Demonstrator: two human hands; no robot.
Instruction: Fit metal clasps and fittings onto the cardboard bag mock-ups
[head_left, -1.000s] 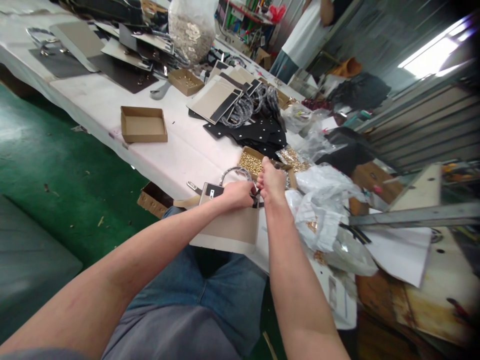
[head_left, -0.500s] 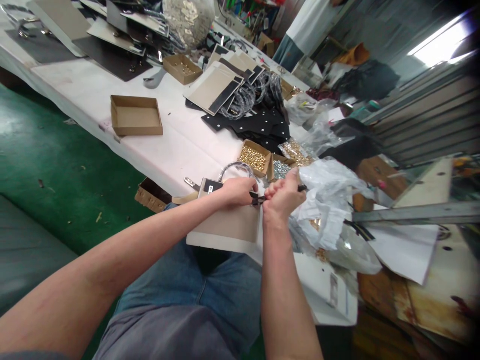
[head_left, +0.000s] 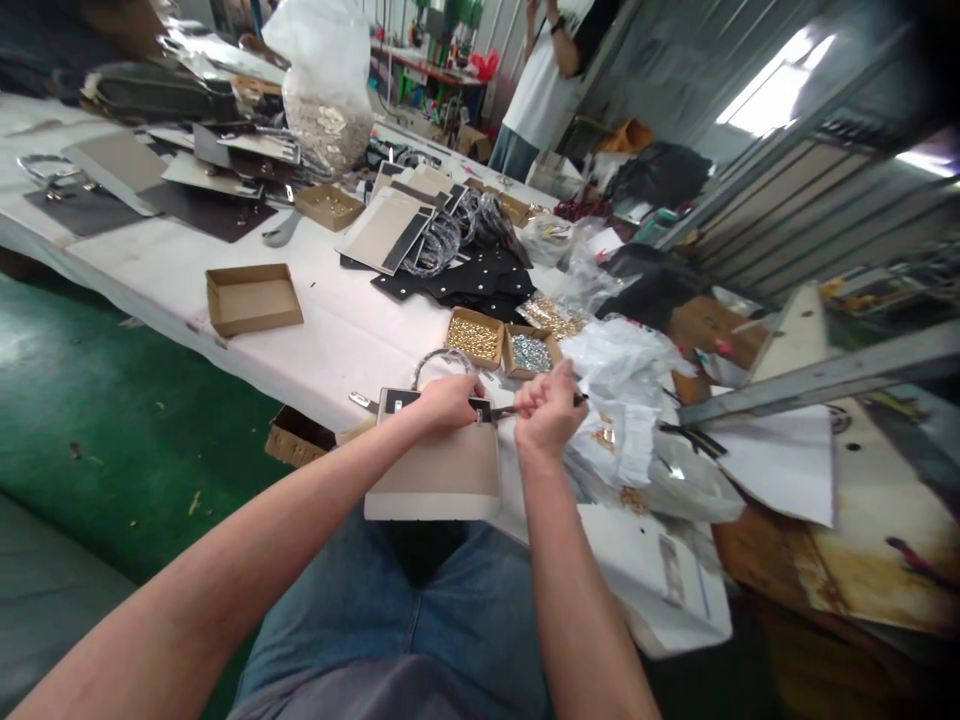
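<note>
A beige handbag panel (head_left: 431, 470) with a black top strip lies across the table's edge in front of me, above my lap. Behind its top edge stands a round handle (head_left: 441, 357) in clear wrap. My left hand (head_left: 452, 398) is closed on the panel's black strip, fingers curled by a small metal fitting (head_left: 482, 409). In my closed right hand (head_left: 550, 408) is a slim dark hand tool (head_left: 504, 412), looking like pliers. Its tip points left and meets the panel near that fitting; my fist hides most of it.
Behind the panel stand a box of gold studs (head_left: 474, 338) and a box of silver pieces (head_left: 529, 352). Plastic bags (head_left: 622, 385) crowd the right. Stacked panels (head_left: 386, 228) and an open cardboard box (head_left: 255, 300) lie farther off. A person (head_left: 544, 85) stands at the back.
My view has tilted up, showing more of the room and the person. The tool's tip has come away rightward from my left fingers, and the metal fitting now shows.
</note>
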